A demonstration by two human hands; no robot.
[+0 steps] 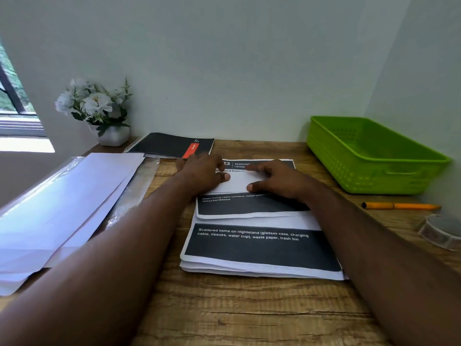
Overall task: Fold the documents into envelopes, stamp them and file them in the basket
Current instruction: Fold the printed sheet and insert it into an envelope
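Both hands are being pressed flat on the top sheet [252, 203] of the paper stack [262, 260], the left hand [202, 174] at the sheet's far left and the right hand [277, 181] at its far right, fingers spread and fairly straight, nothing being gripped. A folded-over white flap is being held down between the two thumbs, and a crease across the sheet is judged to be in the making. The sheet's long axis is lying away from the body, with the fold line running from left to right between the hands. The envelopes [62, 208] are being kept in a pile well to the left, so the left hand is nearer to them. The green basket [374, 158] is standing empty at the far right, nearer the right hand. A pen [399, 206] and a roll [441, 231], possibly of stamps, are lying beside the right forearm.
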